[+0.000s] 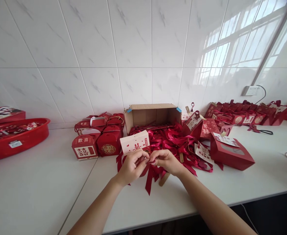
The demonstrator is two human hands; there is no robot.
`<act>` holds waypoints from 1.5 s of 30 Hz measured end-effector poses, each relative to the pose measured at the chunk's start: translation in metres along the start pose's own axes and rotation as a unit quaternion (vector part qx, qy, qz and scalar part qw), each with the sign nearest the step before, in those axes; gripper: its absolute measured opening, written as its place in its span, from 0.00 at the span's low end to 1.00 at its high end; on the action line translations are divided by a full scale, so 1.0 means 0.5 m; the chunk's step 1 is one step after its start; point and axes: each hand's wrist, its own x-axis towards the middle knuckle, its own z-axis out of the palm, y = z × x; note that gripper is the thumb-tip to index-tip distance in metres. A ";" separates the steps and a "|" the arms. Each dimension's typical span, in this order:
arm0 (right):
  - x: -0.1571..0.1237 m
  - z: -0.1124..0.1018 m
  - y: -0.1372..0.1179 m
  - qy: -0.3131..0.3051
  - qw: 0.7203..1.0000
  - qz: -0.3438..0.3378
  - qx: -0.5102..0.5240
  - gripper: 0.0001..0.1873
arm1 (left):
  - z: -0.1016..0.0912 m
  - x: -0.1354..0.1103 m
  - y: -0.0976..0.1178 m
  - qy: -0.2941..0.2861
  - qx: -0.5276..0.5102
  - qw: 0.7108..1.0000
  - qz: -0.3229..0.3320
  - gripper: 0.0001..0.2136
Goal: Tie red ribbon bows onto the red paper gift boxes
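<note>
In front of the cardboard box [153, 106], the left hand [133, 167] and right hand [167, 161] pinch a dark-red ribbon [153, 162], fingers clamped on it. Satin ribbons [164, 141] spill forward from the cardboard box. Left of it, a red basin [36, 140] holds small wrapped packets [23, 128]; right of it lies a windowed gift box [230, 157], white tag [226, 140] on top.

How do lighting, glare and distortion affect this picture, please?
Head view: soft daylight, a barred window's reflection glaring on the glossy white marbled wall tiles, deep shadow under the white tabletop; head view, left edge: the rounded red plastic basin looks stretched; head view, centre: the bare left hand and bare right hand look fairly sharp, their grip unclear in detail.
</note>
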 end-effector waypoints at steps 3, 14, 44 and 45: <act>-0.002 -0.003 -0.003 -0.006 0.999 -0.020 -0.032 0.05 | -0.002 0.001 0.006 -0.005 -0.028 0.999 -0.024 0.09; -0.009 -0.001 -0.002 -0.073 0.994 -0.034 -0.073 0.05 | -0.023 0.005 0.009 -0.121 -0.145 0.972 -0.139 0.12; -0.002 -0.006 0.006 0.077 0.992 -0.101 -0.027 0.04 | -0.033 0.020 -0.042 0.256 -0.046 0.963 -0.075 0.40; -0.002 -0.005 0.006 0.094 0.989 -0.111 -0.041 0.03 | -0.032 0.019 -0.042 0.239 -0.077 0.965 -0.073 0.40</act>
